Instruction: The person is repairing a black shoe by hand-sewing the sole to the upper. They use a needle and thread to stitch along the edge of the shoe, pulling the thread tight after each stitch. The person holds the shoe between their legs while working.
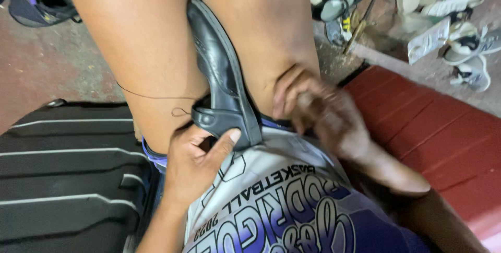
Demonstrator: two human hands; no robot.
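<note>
Two knees squeeze a shiny black leather shoe (222, 75). Left hand (195, 161) grips its heel. Right hand (318, 109) looks blurry, maybe pinching thin dark thread (156, 98). Sewing seems unfinished; thread hangs loose.

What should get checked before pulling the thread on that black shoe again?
1. Black leather shoe clamped between the knees: ok.
2. Left hand steadying the shoe's heel, thumb on the sole edge: ok.
3. Thread free of knots: not ok, a small loop sits near the heel.
4. Right hand gripping a needle or awl: cannot tell, it is blurred.
5. Thread end in the right hand: cannot tell.
</note>
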